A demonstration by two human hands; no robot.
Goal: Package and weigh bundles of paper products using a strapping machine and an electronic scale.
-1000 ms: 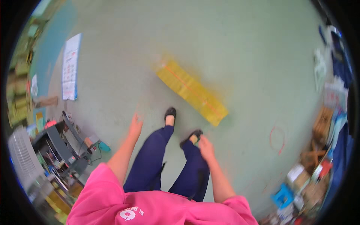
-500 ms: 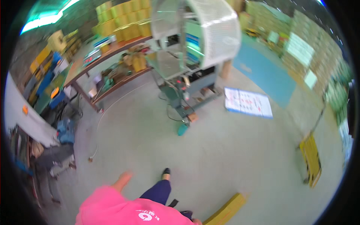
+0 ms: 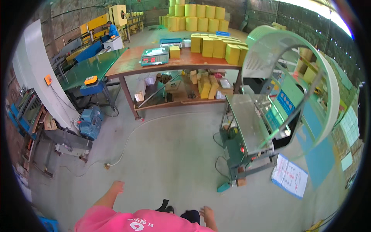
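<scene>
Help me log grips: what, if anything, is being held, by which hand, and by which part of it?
Nothing that shows: the left hand and the right hand both look empty, held out above the floor.

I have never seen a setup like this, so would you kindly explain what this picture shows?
There is no robot here, only a person in pink: their bare left hand and right hand show over the floor, and neither appears to hold anything. The picture comes from the left of two fisheye cameras worn on the head, so straight edges bend near its rim. Ahead stands a brown table bearing, among other things, a scale and yellow blocks. To its right is a machine with a curved guard. On the floor beyond the left hand lies a cord's end.
</scene>
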